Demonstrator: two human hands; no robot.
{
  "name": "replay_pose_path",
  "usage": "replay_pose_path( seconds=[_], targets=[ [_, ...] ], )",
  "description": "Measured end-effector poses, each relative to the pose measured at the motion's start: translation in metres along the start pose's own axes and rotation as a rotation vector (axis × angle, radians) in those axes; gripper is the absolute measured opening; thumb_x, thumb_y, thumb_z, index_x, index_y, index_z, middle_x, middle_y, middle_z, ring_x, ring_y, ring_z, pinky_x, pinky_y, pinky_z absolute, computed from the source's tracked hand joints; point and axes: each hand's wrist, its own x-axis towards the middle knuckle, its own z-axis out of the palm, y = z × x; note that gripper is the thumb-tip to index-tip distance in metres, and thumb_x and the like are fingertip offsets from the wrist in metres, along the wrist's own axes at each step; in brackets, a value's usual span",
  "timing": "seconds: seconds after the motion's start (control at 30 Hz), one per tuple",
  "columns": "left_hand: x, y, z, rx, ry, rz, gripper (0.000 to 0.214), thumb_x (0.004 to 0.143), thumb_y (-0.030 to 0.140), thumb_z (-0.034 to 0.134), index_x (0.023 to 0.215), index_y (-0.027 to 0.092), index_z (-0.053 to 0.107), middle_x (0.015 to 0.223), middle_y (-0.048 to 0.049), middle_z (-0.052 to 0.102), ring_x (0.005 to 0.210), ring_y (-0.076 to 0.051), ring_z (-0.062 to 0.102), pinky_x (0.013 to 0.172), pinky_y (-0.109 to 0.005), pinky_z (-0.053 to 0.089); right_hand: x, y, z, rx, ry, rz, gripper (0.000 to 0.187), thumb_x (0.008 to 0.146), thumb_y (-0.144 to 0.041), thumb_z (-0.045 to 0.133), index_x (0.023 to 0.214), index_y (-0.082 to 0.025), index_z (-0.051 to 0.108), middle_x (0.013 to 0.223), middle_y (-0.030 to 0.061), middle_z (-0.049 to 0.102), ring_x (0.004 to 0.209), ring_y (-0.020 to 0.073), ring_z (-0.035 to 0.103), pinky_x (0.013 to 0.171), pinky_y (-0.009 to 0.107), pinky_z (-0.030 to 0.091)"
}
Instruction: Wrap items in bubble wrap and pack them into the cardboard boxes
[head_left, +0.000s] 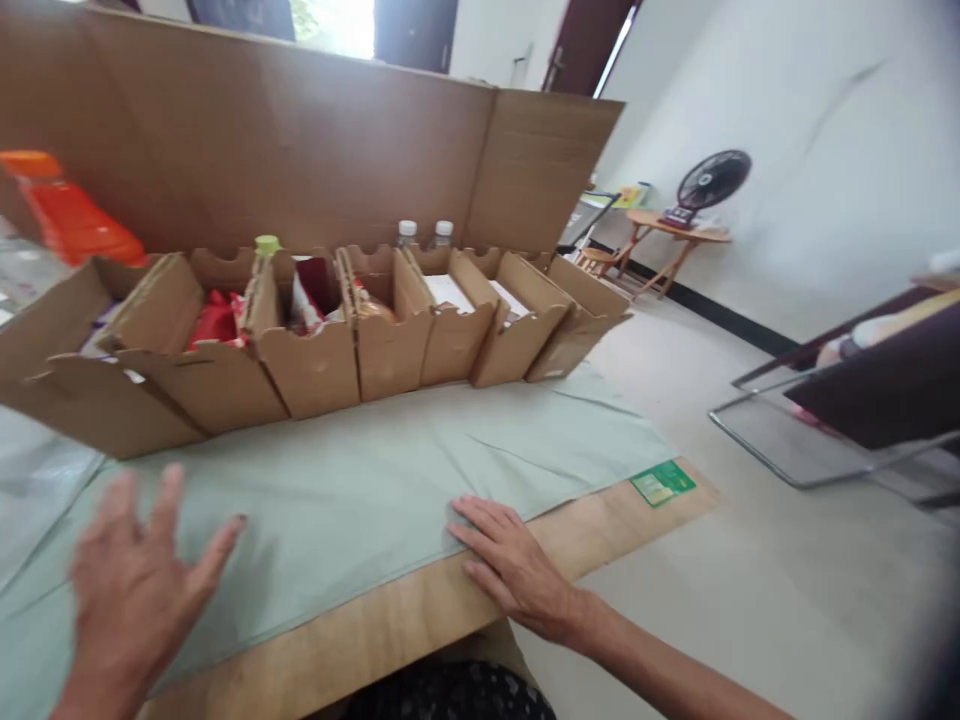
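My left hand (135, 580), a little blurred, is over the left part of a pale green cloth (337, 500), fingers spread and holding nothing. My right hand (517, 570) rests flat near the cloth's front edge, its fingers stretched out. Beneath the cloth, a wooden tabletop (375, 630) shows along the front. Beyond both hands stands a row of several cardboard bins (307, 370). Inside some bins are a red packet (217, 318), an orange-toned packet (373, 305) and white boxes (450, 292); other contents are partly hidden by the bin walls.
A tall cardboard panel (300, 150) rises behind the bins. An orange bottle (82, 215) stands at the left, and two white-capped bottles (442, 232) show behind the row. A green card (664, 483) lies at the table's right corner. Rightward are a fan (712, 180) and a metal-framed chair (877, 400).
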Motion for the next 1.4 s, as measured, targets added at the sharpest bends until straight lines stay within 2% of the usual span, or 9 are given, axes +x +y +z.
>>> replay_pose_path(
  seconds=[0.2, 0.3, 0.4, 0.53, 0.9, 1.07, 1.2, 1.3, 1.4],
  targets=[
    [0.007, 0.132, 0.083, 0.010, -0.217, 0.501, 0.080, 0.102, 0.049, 0.053, 0.169, 0.035, 0.013, 0.178, -0.0106, 0.013, 0.158, -0.044, 0.030, 0.120, -0.067, 0.038, -0.038, 0.066, -0.075, 0.003, 0.421, 0.093, 0.025, 0.102, -0.025, 0.052, 0.113, -0.026, 0.074, 0.106, 0.0068, 0.081, 0.099, 0.0233, 0.076, 0.089, 0.040, 0.060],
    [-0.007, 0.157, 0.105, 0.048, -0.334, 0.703, 0.072, 0.100, 0.056, 0.053, 0.165, 0.028, 0.034, 0.171, -0.0158, 0.035, 0.155, -0.040, 0.037, 0.123, -0.064, 0.034, -0.007, 0.135, -0.144, -0.274, 0.636, 0.355, 0.036, 0.098, -0.029, 0.055, 0.132, -0.024, 0.068, 0.135, 0.0125, 0.072, 0.129, 0.0333, 0.064, 0.106, 0.053, 0.049],
    [-0.024, 0.164, 0.110, 0.093, -0.382, 0.779, 0.070, 0.100, 0.058, 0.053, 0.162, 0.025, 0.041, 0.168, -0.0144, 0.041, 0.155, -0.036, 0.038, 0.128, -0.060, 0.024, 0.040, 0.193, -0.200, -0.491, 0.538, 0.485, 0.063, 0.090, -0.028, 0.062, 0.152, -0.016, 0.053, 0.156, 0.0181, 0.055, 0.145, 0.0392, 0.047, 0.111, 0.057, 0.040],
    [-0.029, 0.165, 0.104, 0.111, -0.379, 0.772, 0.071, 0.101, 0.057, 0.053, 0.162, 0.025, 0.040, 0.170, -0.0133, 0.037, 0.157, -0.034, 0.035, 0.129, -0.055, 0.017, 0.086, 0.221, -0.233, -0.629, 0.084, 0.600, 0.042, 0.092, -0.021, 0.057, 0.130, -0.018, 0.073, 0.118, 0.0147, 0.077, 0.112, 0.0320, 0.065, 0.096, 0.046, 0.042],
    [-0.026, 0.169, 0.100, 0.082, -0.465, 0.700, 0.072, 0.099, 0.060, 0.055, 0.160, 0.026, 0.043, 0.169, -0.0135, 0.039, 0.157, -0.036, 0.035, 0.128, -0.060, 0.021, 0.052, 0.162, -0.236, -0.474, -0.140, 0.460, 0.025, 0.091, -0.034, 0.060, 0.081, -0.022, 0.079, 0.074, 0.0056, 0.072, 0.066, 0.0201, 0.059, 0.061, 0.033, 0.036],
    [-0.025, 0.170, 0.099, 0.064, -0.505, 0.674, 0.074, 0.098, 0.062, 0.054, 0.160, 0.024, 0.044, 0.168, -0.0164, 0.039, 0.155, -0.040, 0.037, 0.125, -0.064, 0.028, 0.107, 0.119, -0.220, -0.391, 0.104, 0.321, 0.023, 0.088, -0.032, 0.064, 0.068, -0.021, 0.071, 0.062, 0.0031, 0.064, 0.070, 0.0212, 0.064, 0.068, 0.034, 0.046],
    [-0.023, 0.172, 0.101, 0.031, -0.532, 0.636, 0.072, 0.097, 0.061, 0.058, 0.158, 0.024, 0.049, 0.167, -0.0173, 0.041, 0.155, -0.041, 0.038, 0.124, -0.066, 0.029, 0.147, 0.068, -0.220, -0.070, 0.255, 0.251, 0.021, 0.095, -0.025, 0.056, 0.088, -0.019, 0.075, 0.078, 0.0022, 0.071, 0.079, 0.0198, 0.068, 0.081, 0.037, 0.053],
    [-0.024, 0.171, 0.099, -0.021, -0.558, 0.580, 0.070, 0.096, 0.059, 0.060, 0.156, 0.024, 0.052, 0.167, -0.0171, 0.041, 0.156, -0.041, 0.036, 0.125, -0.066, 0.029, 0.134, 0.044, -0.231, 0.130, 0.459, 0.141, 0.024, 0.100, -0.031, 0.055, 0.100, -0.020, 0.076, 0.092, 0.0028, 0.075, 0.088, 0.0197, 0.070, 0.089, 0.040, 0.056],
    [-0.024, 0.174, 0.087, -0.088, -0.555, 0.485, 0.066, 0.100, 0.055, 0.055, 0.158, 0.024, 0.049, 0.171, -0.0163, 0.035, 0.159, -0.042, 0.029, 0.125, -0.068, 0.028, 0.089, 0.068, -0.239, 0.161, 0.809, 0.147, 0.019, 0.098, -0.035, 0.063, 0.106, -0.024, 0.076, 0.107, 0.0068, 0.076, 0.103, 0.0256, 0.071, 0.100, 0.049, 0.054]
  ],
)
